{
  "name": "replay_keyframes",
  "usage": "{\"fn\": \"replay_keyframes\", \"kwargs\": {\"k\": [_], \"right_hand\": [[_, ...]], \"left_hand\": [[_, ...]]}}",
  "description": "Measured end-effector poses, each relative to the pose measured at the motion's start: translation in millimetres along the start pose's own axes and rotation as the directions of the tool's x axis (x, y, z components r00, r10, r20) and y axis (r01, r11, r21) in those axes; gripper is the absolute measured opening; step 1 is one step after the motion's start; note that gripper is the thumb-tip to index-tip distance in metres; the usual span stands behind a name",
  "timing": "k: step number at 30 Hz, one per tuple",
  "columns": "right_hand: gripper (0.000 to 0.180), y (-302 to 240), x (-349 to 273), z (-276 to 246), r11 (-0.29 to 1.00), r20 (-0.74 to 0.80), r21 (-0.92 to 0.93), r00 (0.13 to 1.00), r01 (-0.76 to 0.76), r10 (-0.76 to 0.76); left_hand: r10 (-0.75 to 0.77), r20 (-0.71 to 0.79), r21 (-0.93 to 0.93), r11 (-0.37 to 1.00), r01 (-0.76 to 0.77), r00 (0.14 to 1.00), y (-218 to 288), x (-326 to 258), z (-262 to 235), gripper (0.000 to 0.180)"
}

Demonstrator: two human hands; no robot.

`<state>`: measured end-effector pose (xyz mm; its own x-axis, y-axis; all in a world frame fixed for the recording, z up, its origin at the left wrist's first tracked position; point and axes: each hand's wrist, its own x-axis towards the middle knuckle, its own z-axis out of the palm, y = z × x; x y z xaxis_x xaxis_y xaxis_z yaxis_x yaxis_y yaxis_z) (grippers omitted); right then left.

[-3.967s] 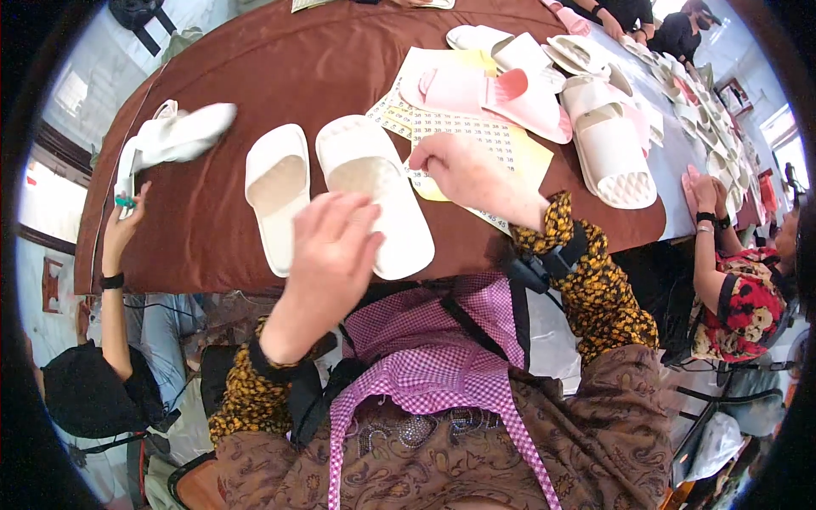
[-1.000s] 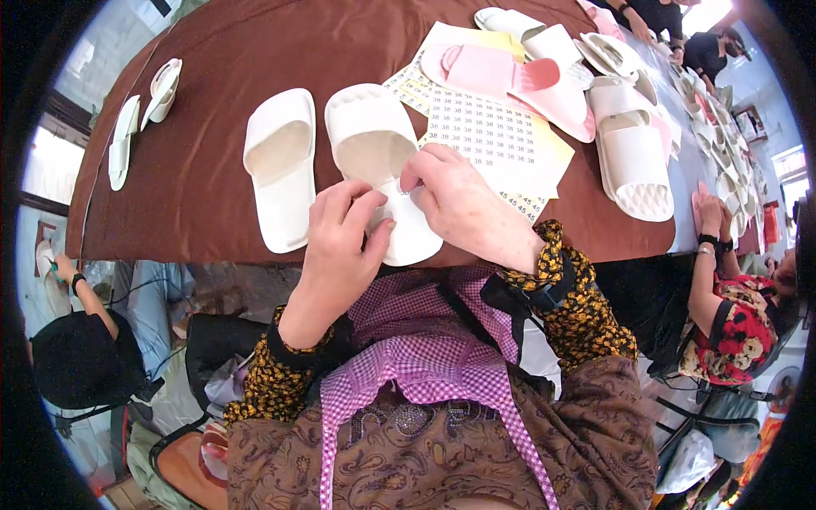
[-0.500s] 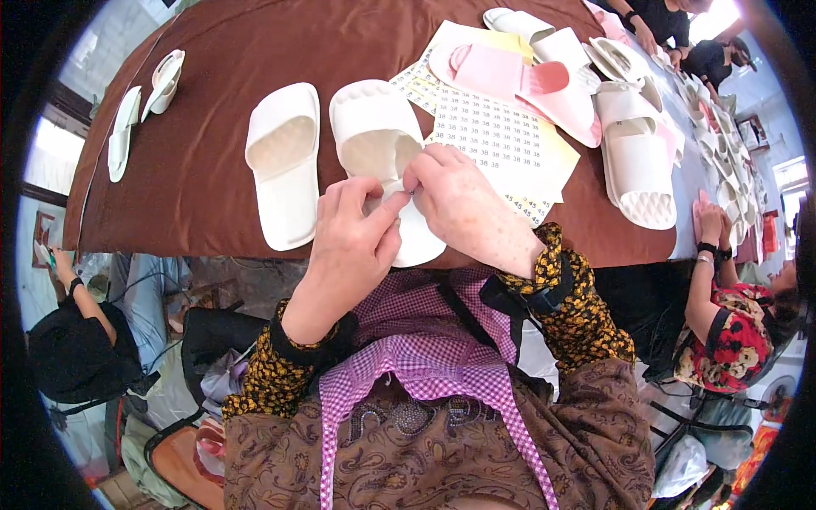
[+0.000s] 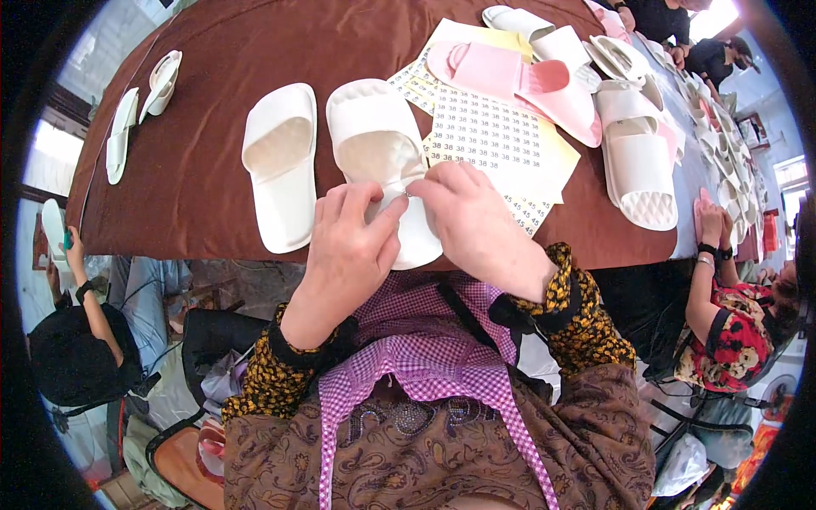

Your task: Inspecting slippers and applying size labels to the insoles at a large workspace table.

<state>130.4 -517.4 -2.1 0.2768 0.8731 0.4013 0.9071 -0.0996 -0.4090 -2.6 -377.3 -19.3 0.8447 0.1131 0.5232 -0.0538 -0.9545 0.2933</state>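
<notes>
Two white slide slippers lie side by side near the table's front edge, the left slipper [image 4: 280,183] untouched. Over the footbed of the right slipper [image 4: 371,110], my two hands meet fingertip to fingertip. My left hand [image 4: 347,246] has thumb and index finger pressed together by the slipper's middle. From the right, my right hand [image 4: 478,212] pinches at the same spot. Whatever tiny thing is between the fingertips is too small to name. My fingers and hands cover part of the slipper's heel half.
Sticker sheets [image 4: 486,136] with printed numbers lie beside the slipper. A pink slipper [image 4: 544,81] rests on them, with white slippers [image 4: 637,161] stacked further right. Two more slippers [image 4: 124,136] lie far left on the brown tablecloth [image 4: 204,102]. Other people work at both sides.
My right hand has shifted slightly down and its wrist has turned; both hands stay at the slipper. At the far left, a person's hand has lifted a white slipper into view.
</notes>
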Motion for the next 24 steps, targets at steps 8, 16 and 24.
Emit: {"fn": "replay_keyframes", "kwargs": {"k": [8, 16, 24], "right_hand": [[0.041, -16, -4, 3, 0.880, 0.109, -0.448, 0.986, 0.159, -0.122], [0.041, 6, 3, -10, 0.970, 0.120, -0.226, 0.991, 0.092, -0.066], [0.030, -14, 2, -27, 0.935, 0.265, -0.289, 0.956, 0.204, -0.126]], "left_hand": [[-0.003, -0.060, -0.016, 1.000, 0.002, 0.998, 2, 0, 3, 0.032], [-0.006, -0.071, -0.046, 0.999, 0.003, 0.997, 2, 0, 2, 0.028], [-0.078, -0.139, -0.112, 0.992, 0.062, 0.987, -20, -7, -23, 0.023]]}}
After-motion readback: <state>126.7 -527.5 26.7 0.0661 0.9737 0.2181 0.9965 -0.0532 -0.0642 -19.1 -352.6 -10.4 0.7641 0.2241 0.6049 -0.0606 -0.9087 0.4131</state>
